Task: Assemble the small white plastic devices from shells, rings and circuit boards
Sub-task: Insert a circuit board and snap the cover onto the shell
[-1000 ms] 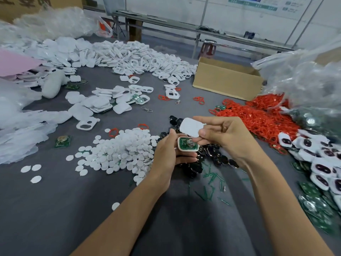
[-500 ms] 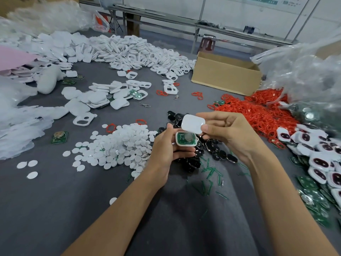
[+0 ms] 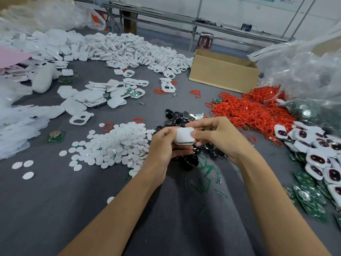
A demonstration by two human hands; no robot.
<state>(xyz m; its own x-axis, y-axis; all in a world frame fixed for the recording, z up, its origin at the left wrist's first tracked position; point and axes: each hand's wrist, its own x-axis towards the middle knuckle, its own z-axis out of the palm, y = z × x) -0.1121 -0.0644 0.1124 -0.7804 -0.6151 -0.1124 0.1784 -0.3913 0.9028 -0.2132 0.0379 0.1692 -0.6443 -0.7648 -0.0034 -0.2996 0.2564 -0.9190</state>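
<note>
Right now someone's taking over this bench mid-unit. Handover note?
Left hand: grips the white device from its left side and underneath.
Right hand: pinches the same device from its right side.
Done: the cover sits on the base with the board inside.
Left: a green edge shows at the lower seam, so it probably needs pressing shut.
Parts: red rings and circuit boards to the right, white shells at the far side.
The dark-windowed units on the right look assembled.
</note>
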